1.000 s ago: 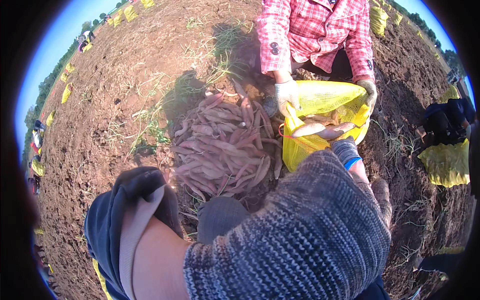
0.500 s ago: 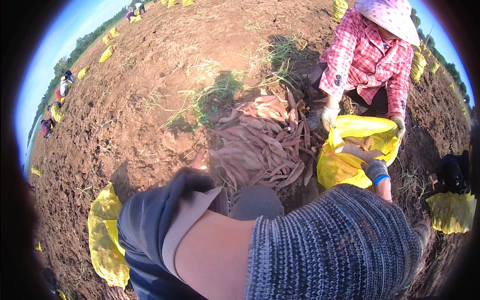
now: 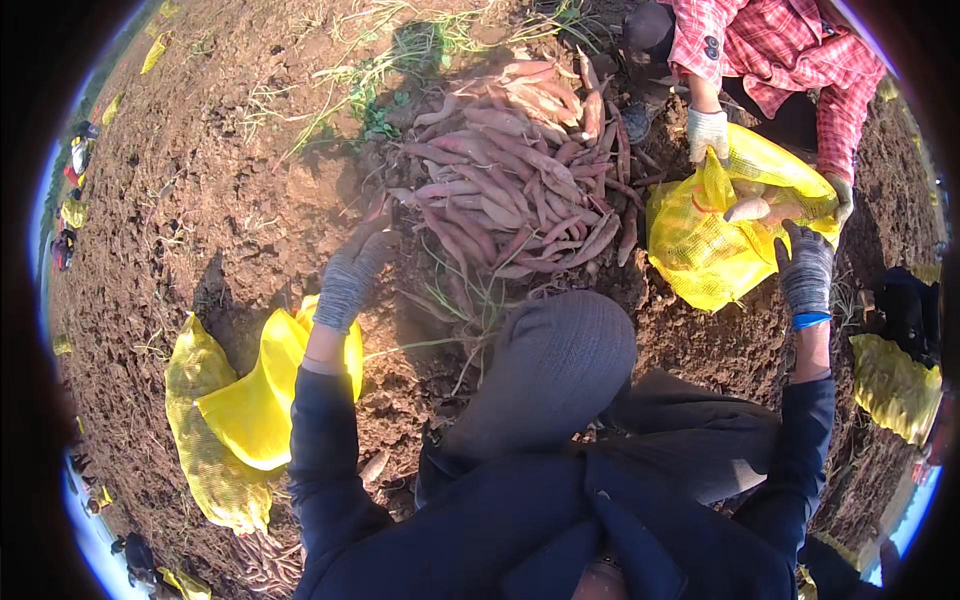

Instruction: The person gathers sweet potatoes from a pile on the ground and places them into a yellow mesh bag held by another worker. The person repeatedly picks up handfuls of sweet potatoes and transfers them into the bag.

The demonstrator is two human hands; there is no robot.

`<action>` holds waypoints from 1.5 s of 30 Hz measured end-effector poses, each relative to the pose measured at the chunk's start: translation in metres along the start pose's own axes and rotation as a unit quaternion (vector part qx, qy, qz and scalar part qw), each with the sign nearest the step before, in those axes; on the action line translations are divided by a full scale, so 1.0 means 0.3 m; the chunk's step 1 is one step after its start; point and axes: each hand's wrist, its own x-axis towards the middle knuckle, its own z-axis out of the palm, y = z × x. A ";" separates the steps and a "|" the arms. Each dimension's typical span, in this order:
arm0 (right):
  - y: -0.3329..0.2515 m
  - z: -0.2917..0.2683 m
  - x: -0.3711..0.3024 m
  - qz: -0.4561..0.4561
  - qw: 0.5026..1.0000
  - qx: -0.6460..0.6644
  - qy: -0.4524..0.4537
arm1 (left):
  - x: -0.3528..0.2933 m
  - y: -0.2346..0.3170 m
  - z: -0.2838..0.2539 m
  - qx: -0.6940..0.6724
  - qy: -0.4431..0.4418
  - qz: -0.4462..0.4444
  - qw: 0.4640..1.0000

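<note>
My left hand (image 3: 352, 278), in a grey knit glove, is at the left edge of a heap of reddish sweet potatoes (image 3: 510, 185). Its slightly blurred fingers close round one sweet potato (image 3: 378, 208), whose tip sticks out past them. My right hand (image 3: 806, 268), gloved in grey with a blue band at the wrist, is at the mouth of a yellow mesh bag (image 3: 700, 250). Its fingers are apart, beside pale sweet potatoes (image 3: 748, 209) lying in the opening. Opposite me, a person in a red checked shirt holds the bag's rim with both gloved hands (image 3: 708, 135).
At left, a filled yellow mesh bag (image 3: 205, 440) lies beside a loose yellow bag (image 3: 262, 395). Another yellow bag (image 3: 895, 390) and a dark object (image 3: 908, 315) are at far right. My bent knee (image 3: 560, 350) is just below the heap. Green vines (image 3: 400, 60) lie behind it.
My view has tipped down and my torso no longer covers my arms, so both hands now show. My right hand's fingers have loosened from the sweet potato at the bag's mouth.
</note>
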 end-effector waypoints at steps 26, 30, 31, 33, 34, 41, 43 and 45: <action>-1.421 0.561 -0.225 -0.204 0.805 0.532 -0.164 | -0.249 -0.780 0.420 0.422 -0.249 -0.260 0.832; -1.472 0.521 -0.175 -0.279 0.799 0.517 -0.126 | -0.606 -0.946 0.232 0.476 -0.368 -0.315 0.734; -1.493 0.514 -0.165 -0.290 0.787 0.518 -0.166 | -0.713 -0.964 0.175 0.429 -0.382 -0.384 0.723; -1.532 0.508 -0.161 -0.305 0.777 0.495 -0.241 | -0.868 -0.958 0.081 0.453 -0.340 -0.418 0.710; -1.548 0.511 -0.169 -0.316 0.775 0.496 -0.231 | -0.887 -0.939 0.047 0.466 -0.350 -0.431 0.689; -1.575 0.572 -0.275 -0.349 0.766 0.501 -0.200 | -0.309 -0.662 0.191 0.572 -0.110 -0.166 0.796; -1.571 0.582 -0.299 -0.341 0.760 0.509 -0.218 | -0.116 -0.682 0.233 0.607 -0.131 -0.050 0.782; -1.565 0.589 -0.323 -0.326 0.751 0.524 -0.233 | -0.036 -0.734 0.257 0.646 -0.160 0.017 0.746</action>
